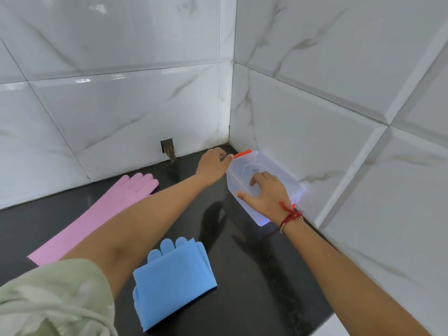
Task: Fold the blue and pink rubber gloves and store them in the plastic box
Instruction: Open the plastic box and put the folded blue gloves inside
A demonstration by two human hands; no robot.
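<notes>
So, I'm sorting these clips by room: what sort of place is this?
Probably a home kitchen or utility counter corner: glossy marble-look wall tiles meet a dark polished stone countertop, where a pink rubber glove, a folded blue one and a clear plastic box sit.

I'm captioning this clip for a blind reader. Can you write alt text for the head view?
Both hands rest on a clear plastic box in the tiled corner of a black counter: the left hand at its far orange latch, the right hand on its lid. A folded blue rubber glove lies nearest; a pink rubber glove lies flat, unfolded.
</notes>
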